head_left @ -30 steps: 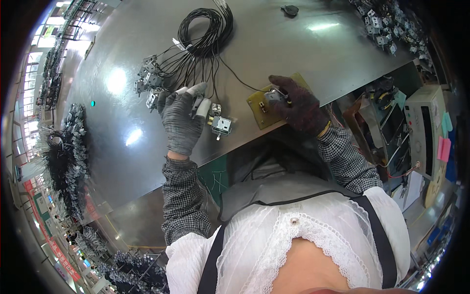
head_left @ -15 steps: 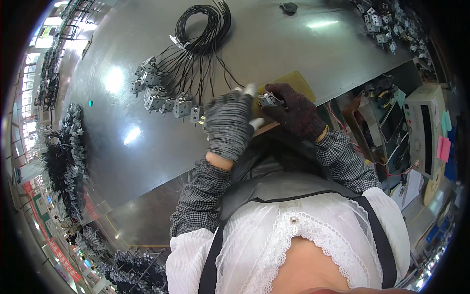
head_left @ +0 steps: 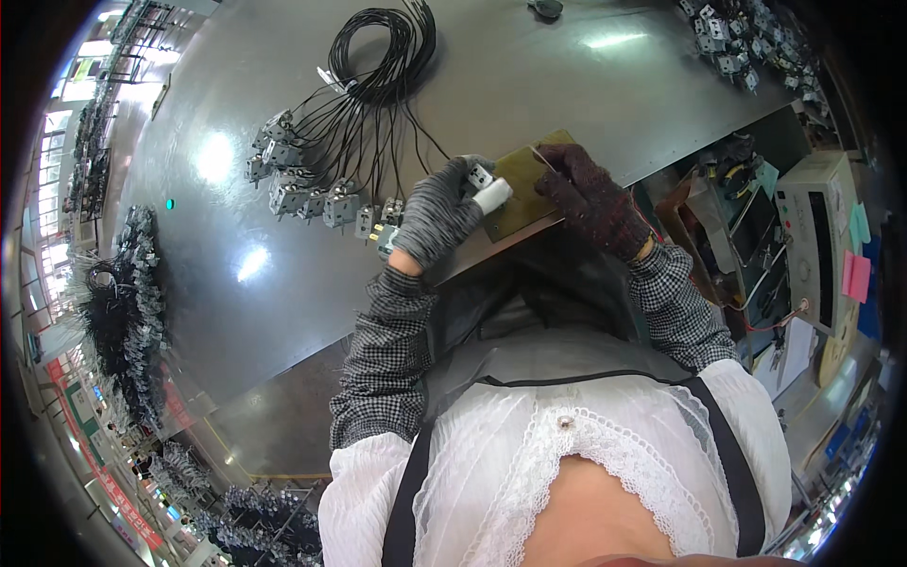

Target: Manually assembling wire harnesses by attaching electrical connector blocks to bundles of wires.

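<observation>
My left hand, in a grey striped glove with white-wrapped fingertips, is closed on a small grey block-shaped connector. To its right, my right hand, in a dark maroon glove, pinches a thin, light-coloured sliver, too fine to name. Both hands are over a yellowish plate at the near edge of the table. Left of my left hand, several grey connectors lie in a curved row on the ends of black cables. Those cables gather into a coiled bundle farther back.
The metal table reaches far and left. More connectors are heaped at the far right. Beside my right arm stand an open tool box and a pale instrument with a panel. A small dark object lies at the back.
The connector that was at my right fingers is now in my left hand. My right hand has drawn slightly right, and the thin sliver shows in its fingers. The view has shifted slightly.
</observation>
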{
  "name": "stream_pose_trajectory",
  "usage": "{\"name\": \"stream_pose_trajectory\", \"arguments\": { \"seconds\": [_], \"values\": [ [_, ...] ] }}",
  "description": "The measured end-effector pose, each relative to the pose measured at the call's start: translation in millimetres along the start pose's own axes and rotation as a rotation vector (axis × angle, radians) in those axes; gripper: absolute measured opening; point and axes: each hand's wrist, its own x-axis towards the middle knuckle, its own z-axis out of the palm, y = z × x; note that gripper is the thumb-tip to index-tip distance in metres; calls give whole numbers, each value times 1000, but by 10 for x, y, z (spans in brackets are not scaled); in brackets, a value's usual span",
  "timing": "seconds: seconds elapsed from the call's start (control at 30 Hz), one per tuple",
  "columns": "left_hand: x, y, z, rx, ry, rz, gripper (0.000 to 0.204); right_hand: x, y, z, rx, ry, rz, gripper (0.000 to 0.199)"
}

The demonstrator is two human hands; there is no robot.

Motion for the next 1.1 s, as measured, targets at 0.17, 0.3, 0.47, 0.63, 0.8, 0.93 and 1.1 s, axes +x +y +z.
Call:
{"name": "stream_pose_trajectory", "arguments": {
  "seconds": [0.17,0.3,0.47,0.63,0.8,0.93,1.1],
  "values": [
    [19,22,92,121,37,36,44,-26,78,1,-57,-55,-56,37],
    [-54,127,186,172,26,10,45,-40,-101,-47,-94,-123,-156,28],
    [28,16,378,373,104,73,46,-62,-188,-24,-308,-40,-317,23],
    [23,290,367,578,119,1,51,-82,-298,-113,-474,-16,-369,22],
    [28,292,377,483,109,-18,54,-82,-439,-195,-727,-161,-261,18],
    [57,335,381,566,84,-17,53,20,-336,-95,-655,-26,-399,17],
    [66,299,376,566,135,36,48,13,-340,-130,-730,-107,-351,16]
  ]
}}
